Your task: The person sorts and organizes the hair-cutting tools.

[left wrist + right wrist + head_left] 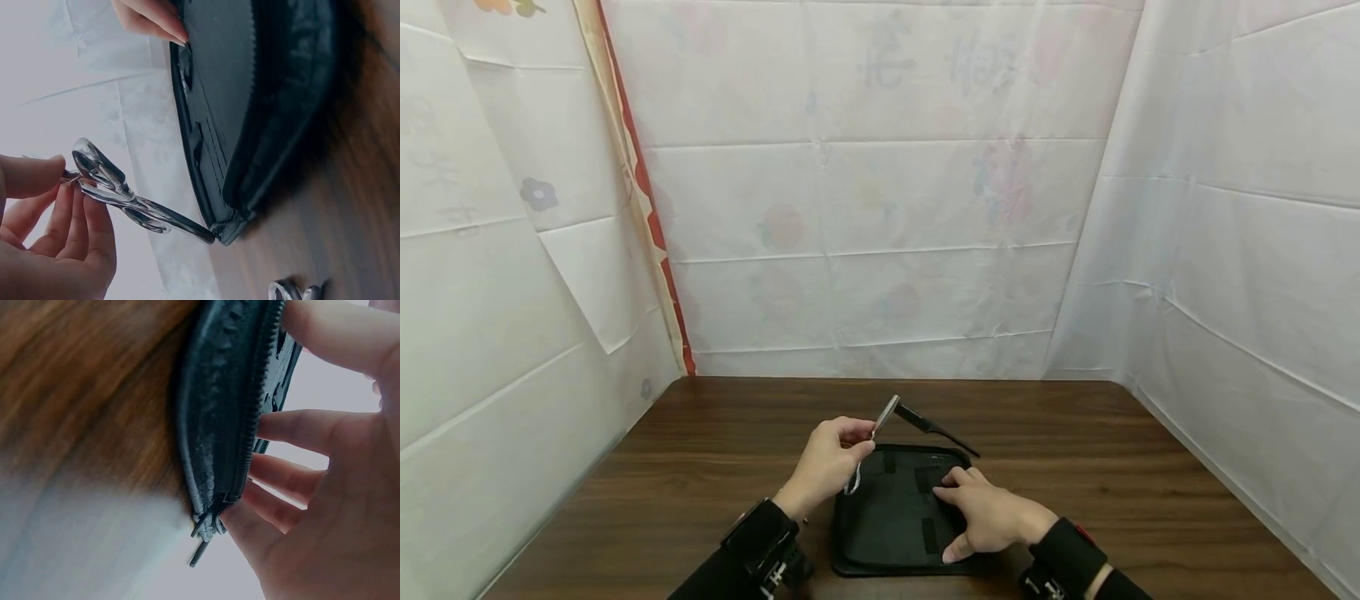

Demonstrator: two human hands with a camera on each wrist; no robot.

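In the head view my left hand [829, 467] holds up a pair of silver scissors [885, 415] over the left side of a black zip case [887, 521]. The left wrist view shows thumb and fingertips pinching the scissors [100, 169], with the shiny finger rings beyond the grip. The case lies on the table with dark straps on its inner face. My right hand [992, 512] lies over the case's right edge, fingers spread. Up close in the right wrist view, its fairly straight fingers [294, 431] touch the zipped rim [253, 425].
A black comb [936, 427] with a thin tail lies beyond the case's far edge. Another silver metal item [287, 290] sits on the wooden table [737, 417] in the left wrist view. White sheeting [880, 208] hangs at the back and both sides.
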